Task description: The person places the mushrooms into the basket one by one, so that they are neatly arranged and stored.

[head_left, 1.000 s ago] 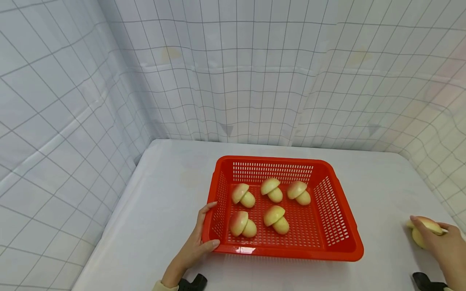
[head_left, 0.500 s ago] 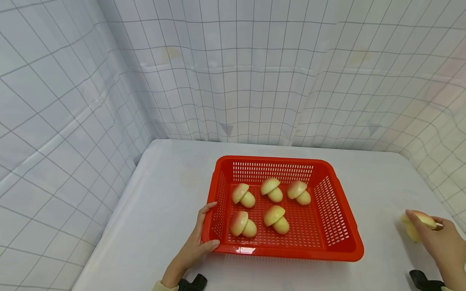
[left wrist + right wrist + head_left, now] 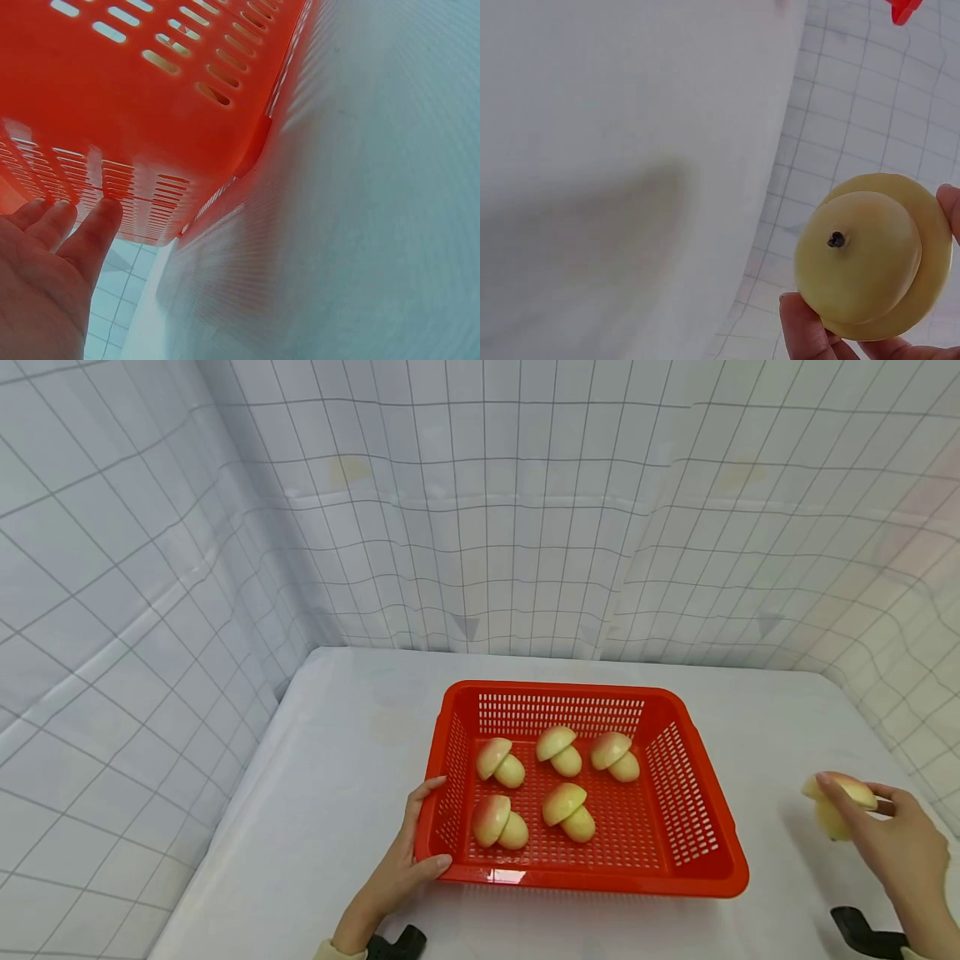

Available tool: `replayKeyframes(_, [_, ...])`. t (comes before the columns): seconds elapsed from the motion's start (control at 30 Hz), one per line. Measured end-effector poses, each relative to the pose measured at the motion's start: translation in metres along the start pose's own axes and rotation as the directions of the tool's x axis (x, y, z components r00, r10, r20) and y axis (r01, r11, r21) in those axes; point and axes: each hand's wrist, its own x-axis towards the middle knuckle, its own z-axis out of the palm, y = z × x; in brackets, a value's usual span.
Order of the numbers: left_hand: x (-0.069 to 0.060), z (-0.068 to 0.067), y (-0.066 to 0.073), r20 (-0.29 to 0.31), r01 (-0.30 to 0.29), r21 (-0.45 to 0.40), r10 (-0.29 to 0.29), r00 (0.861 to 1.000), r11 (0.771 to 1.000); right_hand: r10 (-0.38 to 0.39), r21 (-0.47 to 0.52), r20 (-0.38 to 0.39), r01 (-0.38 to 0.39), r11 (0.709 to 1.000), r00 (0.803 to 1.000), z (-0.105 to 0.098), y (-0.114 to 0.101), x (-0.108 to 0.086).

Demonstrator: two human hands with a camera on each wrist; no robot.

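Observation:
A red plastic basket [image 3: 588, 882] with slotted walls sits mid-table. My left hand [image 3: 405, 852] holds its near left corner, thumb on the front rim and fingers on the left side. The left wrist view shows those fingers [image 3: 97, 229] against the outer wall. On the right, my right hand [image 3: 896, 839] pinches a pale yellow toy mushroom [image 3: 828, 817] by its pink-tinged cap, above the table. From below, the right wrist view shows this mushroom's rounded stem [image 3: 862, 262] with a dark spot at its end. Several similar mushrooms [image 3: 573, 814] lie inside the basket.
A white cloth covers the table [image 3: 352, 735]. Grid-patterned white curtains [image 3: 480, 527] hang behind it and on both sides. Dark wrist mounts show at both wrists. The basket's right part has bare slotted floor.
My right hand has moved left and slightly farther from me, carrying the mushroom clear of the table. The left hand, the basket and the mushrooms inside have stayed in place.

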Motion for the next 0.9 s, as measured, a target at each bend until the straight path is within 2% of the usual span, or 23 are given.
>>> replayKeyframes(0.27, [0.000, 0.001, 0.002, -0.008, 0.013, -0.005, -0.013, 1.000, 1.000, -0.047, 0.028, 0.043, 0.046, 0.999, 0.998, -0.001, -0.024, -0.011])
replayKeyframes(0.47, [0.000, 0.000, 0.001, 0.003, -0.003, -0.004, 0.003, 1.000, 1.000, -0.105, 0.027, 0.046, 0.103, 0.994, 0.993, -0.002, -0.040, -0.020])
replayKeyframes(0.67, [0.000, 0.000, 0.001, -0.011, 0.028, -0.003, -0.028, 1.000, 1.000, -0.138, 0.047, 0.050, 0.136, 0.990, 0.989, -0.004, -0.057, -0.032])
replayKeyframes(0.9, [0.000, 0.001, 0.002, -0.017, 0.031, 0.000, -0.031, 0.999, 1.000, -0.225, 0.096, 0.069, 0.218, 0.971, 0.972, -0.007, -0.073, -0.045])
